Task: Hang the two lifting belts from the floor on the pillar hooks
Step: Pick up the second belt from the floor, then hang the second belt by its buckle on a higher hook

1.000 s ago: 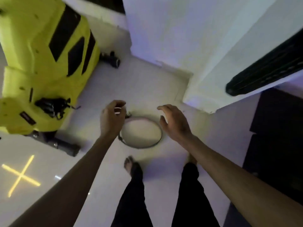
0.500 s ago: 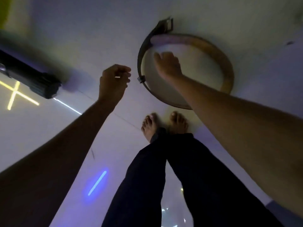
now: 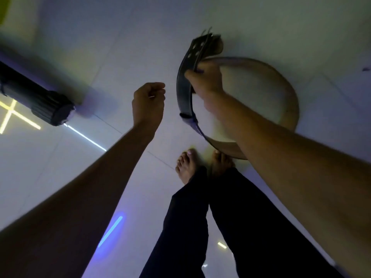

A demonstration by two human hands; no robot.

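Right hand (image 3: 206,81) now clamped on belt (image 3: 183,89), lifting buckle end; left hand (image 3: 148,103) fisted, empty.

From my remote feed I see both forearms bare, with no sleeves, watch or bands anywhere down to the wrist. The left hand (image 3: 148,105) and the right hand (image 3: 206,81) carry no gloves. The legs are in dark, navy-black trousers (image 3: 200,227) of plain cloth, reaching the ankles. Both feet (image 3: 187,167) are bare, with pale, glossy toenails.
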